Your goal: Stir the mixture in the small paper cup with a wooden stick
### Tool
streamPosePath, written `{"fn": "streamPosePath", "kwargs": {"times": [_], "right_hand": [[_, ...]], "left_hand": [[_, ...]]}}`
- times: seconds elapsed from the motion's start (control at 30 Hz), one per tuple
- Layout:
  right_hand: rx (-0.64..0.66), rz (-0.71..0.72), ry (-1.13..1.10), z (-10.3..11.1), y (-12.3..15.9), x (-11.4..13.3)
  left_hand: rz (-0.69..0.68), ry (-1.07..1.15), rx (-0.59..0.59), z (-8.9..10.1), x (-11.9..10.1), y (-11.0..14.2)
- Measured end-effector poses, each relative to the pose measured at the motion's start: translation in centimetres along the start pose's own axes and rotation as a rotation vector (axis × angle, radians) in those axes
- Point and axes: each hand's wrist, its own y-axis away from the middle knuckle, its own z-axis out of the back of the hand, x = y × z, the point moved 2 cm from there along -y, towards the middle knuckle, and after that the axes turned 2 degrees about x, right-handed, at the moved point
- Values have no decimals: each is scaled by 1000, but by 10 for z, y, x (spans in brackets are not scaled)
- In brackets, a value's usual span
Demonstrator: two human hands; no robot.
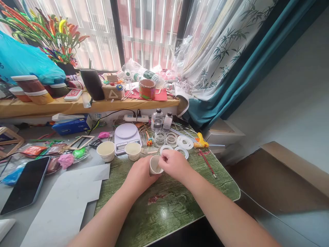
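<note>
My left hand (140, 175) is wrapped round a small white paper cup (155, 165), tilted so its mouth faces me, just above the green table (180, 202). My right hand (174, 164) is closed in a pinch at the cup's rim; what the fingers hold, if anything, is hidden. Two more white cups (106, 151) (133, 151) stand just beyond, in front of a white kitchen scale (126, 135). White rings (184, 142) and clear ring moulds (166, 139) lie behind my right hand.
Two small bottles (157, 119), a yellow glue gun (200, 141) and a red stick (207, 164) sit at the right. Grey card sheets (66, 202), a dark phone (25, 185) and coloured clay bags (65, 159) cover the left. A cluttered wooden sill (77, 104) runs behind.
</note>
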Motion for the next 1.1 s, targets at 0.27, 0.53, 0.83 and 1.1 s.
{"fn": "streamPosePath", "kwargs": {"times": [0.27, 0.53, 0.83, 1.1], "right_hand": [[4, 16, 27, 5, -1, -1], [64, 36, -6, 4, -3, -3], [-99, 19, -210, -9, 6, -23], [-236, 105, -343, -20, -4, -32]], "left_hand": [[-30, -1, -17, -2, 4, 0], [-16, -11, -19, -2, 7, -2], [-48, -24, -40, -3, 7, -1], [-138, -84, -142, -1, 12, -1]]}}
